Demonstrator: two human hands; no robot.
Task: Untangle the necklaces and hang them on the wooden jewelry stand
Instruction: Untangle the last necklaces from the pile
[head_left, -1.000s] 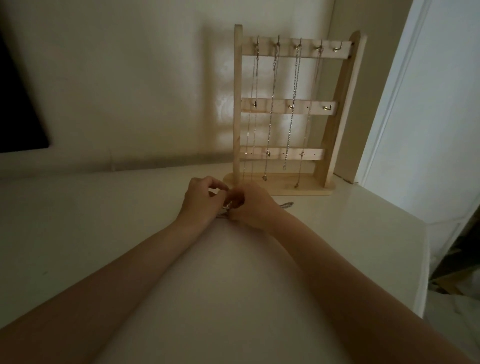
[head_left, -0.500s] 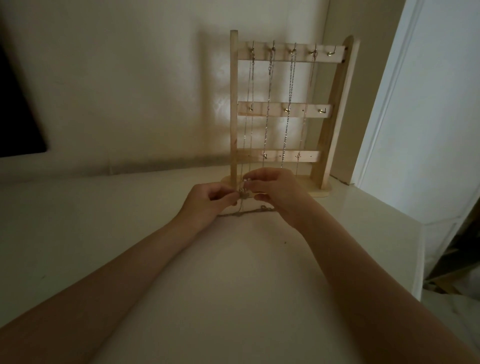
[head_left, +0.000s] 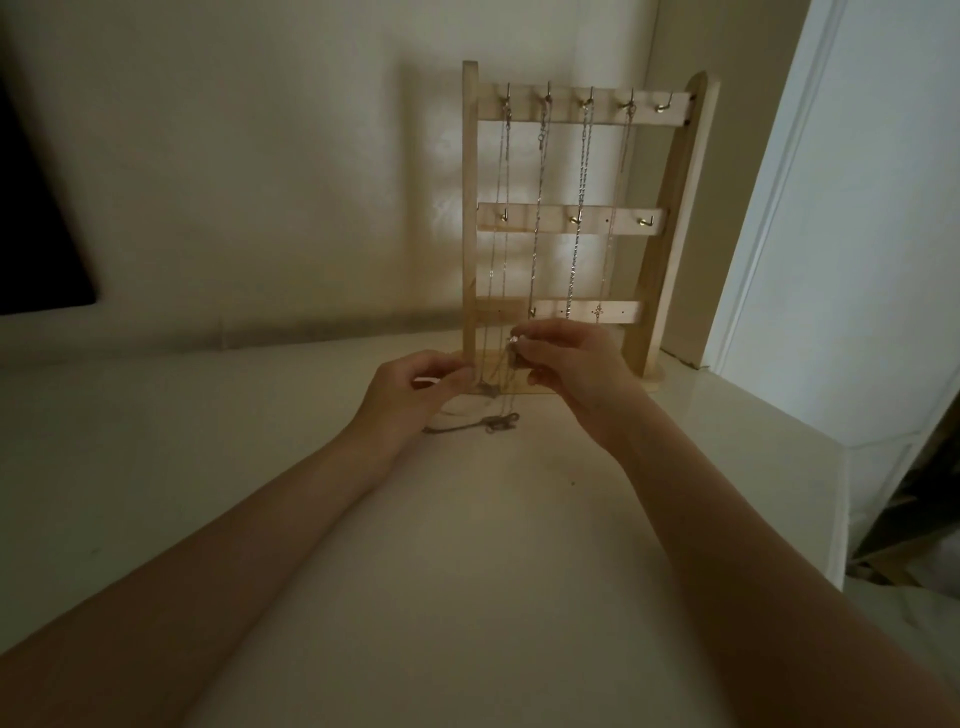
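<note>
A wooden jewelry stand (head_left: 670, 218) with three hook bars stands against the wall at the back of the white table (head_left: 467, 571). Several chains hang from its top hooks (head_left: 576, 208). Just in front of its base, my right hand (head_left: 566, 371) pinches one end of a thin necklace (head_left: 506, 384), lifted a little above the table. My left hand (head_left: 410, 389) pinches the same chain lower down, to the left. The rest of the necklace lies in a small tangled heap (head_left: 488, 423) on the table between my hands.
The far-right hook (head_left: 662, 107) on the top bar carries nothing, as do several hooks on the middle bar. A white door frame (head_left: 779, 182) stands right of the stand. The table's right edge (head_left: 844, 519) drops off to the floor. A dark panel (head_left: 36, 223) hangs at the left.
My hands have drawn apart. The right hand rose toward the stand's lower bar with the chain end, pulling the necklace up out of the heap.
</note>
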